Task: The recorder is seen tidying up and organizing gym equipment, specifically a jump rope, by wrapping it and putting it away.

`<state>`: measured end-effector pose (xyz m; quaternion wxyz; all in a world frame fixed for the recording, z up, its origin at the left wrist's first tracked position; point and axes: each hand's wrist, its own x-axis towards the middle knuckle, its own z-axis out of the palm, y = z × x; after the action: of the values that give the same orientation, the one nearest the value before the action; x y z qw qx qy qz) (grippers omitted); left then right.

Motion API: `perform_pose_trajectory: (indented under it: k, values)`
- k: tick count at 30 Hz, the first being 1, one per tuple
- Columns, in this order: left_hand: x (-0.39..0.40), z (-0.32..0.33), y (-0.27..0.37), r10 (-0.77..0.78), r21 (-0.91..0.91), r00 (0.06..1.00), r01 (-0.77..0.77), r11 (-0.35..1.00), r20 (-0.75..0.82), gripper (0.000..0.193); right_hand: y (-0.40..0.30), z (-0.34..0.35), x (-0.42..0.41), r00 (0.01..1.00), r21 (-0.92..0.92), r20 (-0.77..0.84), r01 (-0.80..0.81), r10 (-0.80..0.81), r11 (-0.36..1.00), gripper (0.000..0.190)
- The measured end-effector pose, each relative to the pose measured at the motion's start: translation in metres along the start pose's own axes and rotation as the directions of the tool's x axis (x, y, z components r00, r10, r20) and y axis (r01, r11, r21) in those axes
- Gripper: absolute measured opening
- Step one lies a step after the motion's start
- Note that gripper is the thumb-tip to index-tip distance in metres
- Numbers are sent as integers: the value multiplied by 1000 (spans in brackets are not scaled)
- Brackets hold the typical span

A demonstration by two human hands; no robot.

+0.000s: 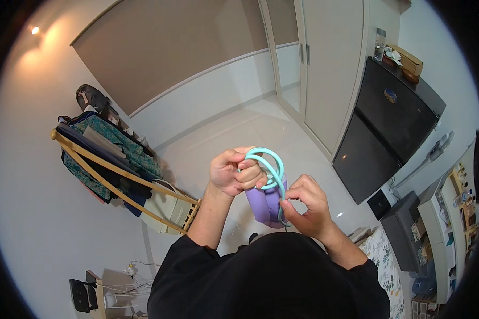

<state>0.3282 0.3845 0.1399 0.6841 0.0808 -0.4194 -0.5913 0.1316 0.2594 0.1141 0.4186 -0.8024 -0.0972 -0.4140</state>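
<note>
A mint-green cord (pixel 282 167) is looped in front of me. My left hand (pixel 237 171) grips the loops, with its fingers curled round them. The fingertips of my right hand (pixel 308 205) pinch the part of the cord that runs down at the right. Just beneath the loops is a purple object (pixel 259 205) with rounded sides, perhaps a tumbler with a handle; my left hand and the cord cover part of it. What supports it cannot be seen.
At the left stands a wooden clothes rack (pixel 123 171) with hanging clothes. A black refrigerator (pixel 387 115) is at the right, beside a wardrobe with sliding doors (pixel 335 71). Pale floor tiles (pixel 231 131) lie ahead. A floral cloth (pixel 385 259) shows at the lower right.
</note>
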Motion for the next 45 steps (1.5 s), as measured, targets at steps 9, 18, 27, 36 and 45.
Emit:
perform_pose_trajectory:
  k: [9,18,27,36,45]
  values:
    - [-1,-1,0,6,1,1000,-6,1000,-16,24,1,-2,-2,999,53,4,-34,34,998,10]
    - [-6,-6,-1,25,-18,1000,-25,1000,-16,23,1,0,-3,998,85,-6,-61,61,994,14]
    - [-7,-10,-3,39,-3,999,-39,999,-22,22,2,-2,-4,998,123,3,-70,71,990,13]
    - [-8,-7,-2,37,19,998,-36,999,-52,23,3,-2,-5,994,205,30,-105,101,973,10]
    - [-11,-9,-1,36,14,995,-34,999,-95,24,2,-4,-5,987,257,87,-150,132,955,16]
